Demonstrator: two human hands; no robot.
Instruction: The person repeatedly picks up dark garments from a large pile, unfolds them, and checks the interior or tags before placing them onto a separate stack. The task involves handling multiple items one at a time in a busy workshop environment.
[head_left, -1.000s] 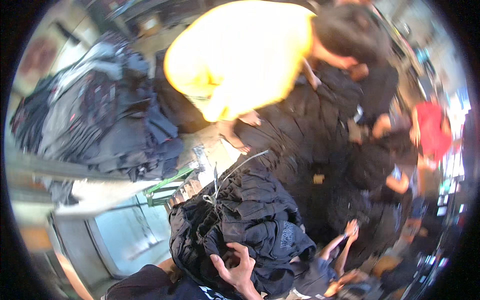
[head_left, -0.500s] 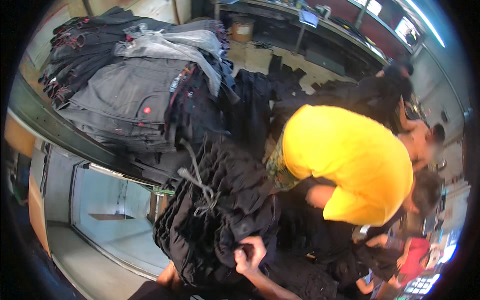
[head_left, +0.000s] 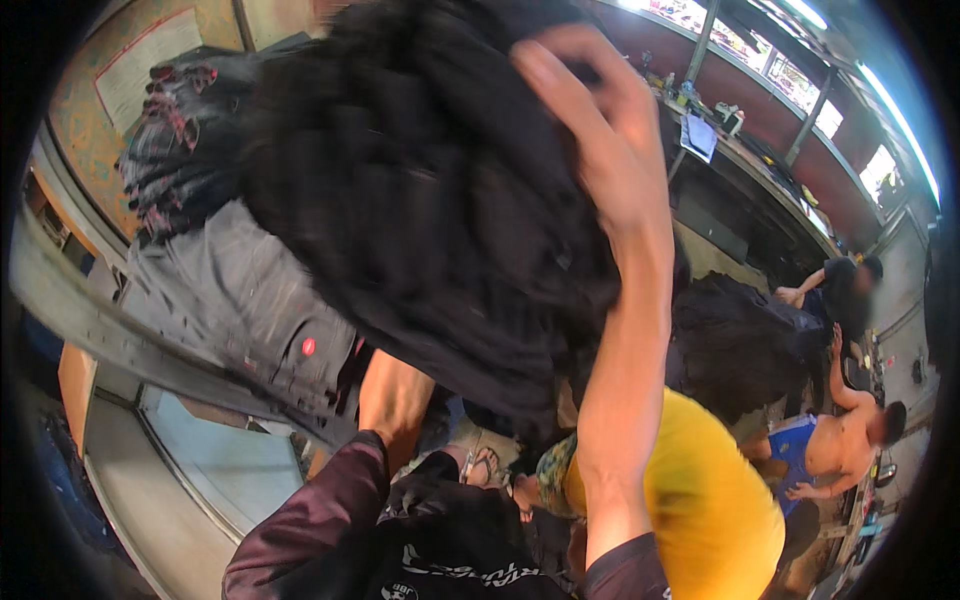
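Note:
A large bundle of black cloth [head_left: 430, 200] is held up in front of me, blurred by motion. My right hand [head_left: 610, 110] grips its upper right side, with fingers curled over the cloth. My left hand goes in behind the lower edge of the bundle; only the wrist and part of the forearm [head_left: 395, 395] show, and its fingers are hidden. Behind the bundle, to the left, lies a stack of dark grey garments [head_left: 225, 270] with a red round tag on one.
Black garments with reddish trim [head_left: 180, 140] are piled at the far left. A metal rail [head_left: 130, 310] runs along the stack's near side. A person in a yellow shirt [head_left: 710, 490] bends close on my right. Other people and a dark cloth heap [head_left: 740, 340] are farther right.
The black bundle has risen from low in front of me to up before the stack. My right hand moved up with it. The person in yellow now appears lower in view.

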